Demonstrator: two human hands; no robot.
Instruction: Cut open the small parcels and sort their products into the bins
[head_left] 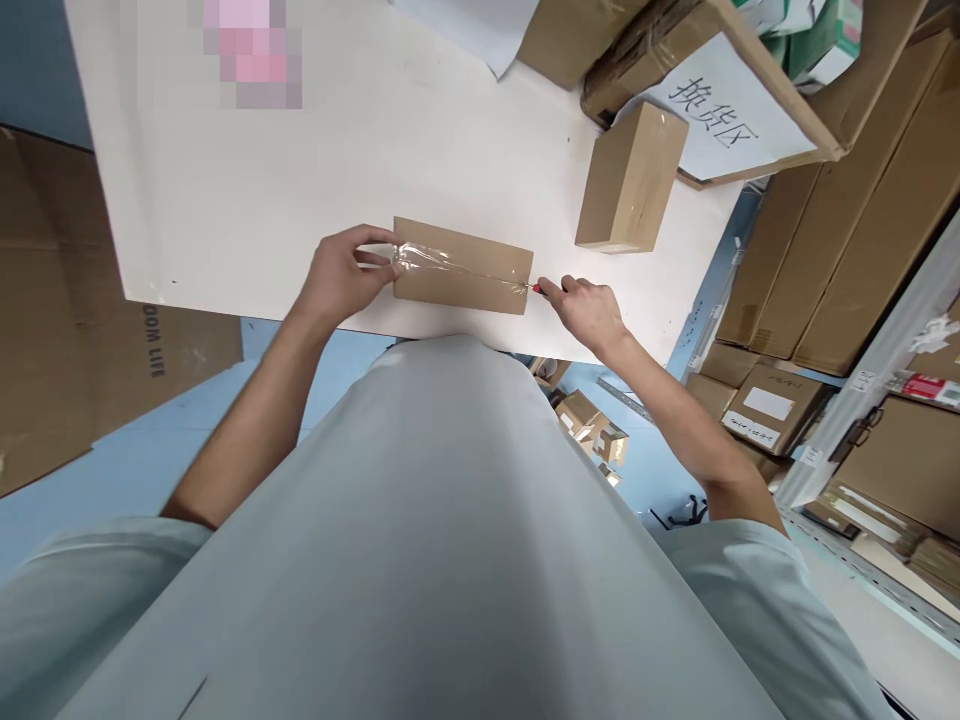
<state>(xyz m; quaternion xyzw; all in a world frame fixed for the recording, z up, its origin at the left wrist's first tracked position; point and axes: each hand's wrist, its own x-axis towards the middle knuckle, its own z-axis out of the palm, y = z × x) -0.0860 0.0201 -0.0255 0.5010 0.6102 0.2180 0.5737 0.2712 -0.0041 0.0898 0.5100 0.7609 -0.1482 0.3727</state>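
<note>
Near the front edge of the worktop (337, 160), my left hand (345, 272) pinches the left end of the carton (457, 288), my right hand (589, 312) grips a cutter-like tool (538, 289) at the other, the tape (439, 261) seemingly uncut, the carton unopened.

Box sign (724, 115) reads "换货区"; carton (135, 370), "OOM LIFE".

table (262, 180): white | floor (150, 460): pale blue | right: grey metal shelving (892, 340) stacked with brown cartons (847, 230)
</note>
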